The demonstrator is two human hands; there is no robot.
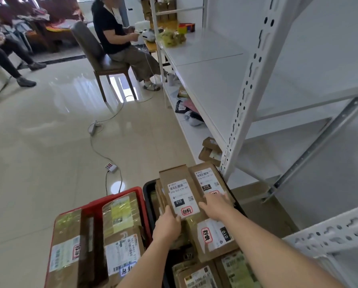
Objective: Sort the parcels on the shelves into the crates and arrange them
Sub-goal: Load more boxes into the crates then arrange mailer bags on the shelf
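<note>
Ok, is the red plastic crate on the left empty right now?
No, the red plastic crate already holds several taped brown cardboard parcels with white shipping labels.

Two crates on floor, side by side: left crate [120,199], right crate [148,191], both full of parcels. Two flat parcels [180,194] [210,181] on top of right crate's far end. Shelving unit [250,84] right of crates; power strip [111,167] beyond left crate.
</note>
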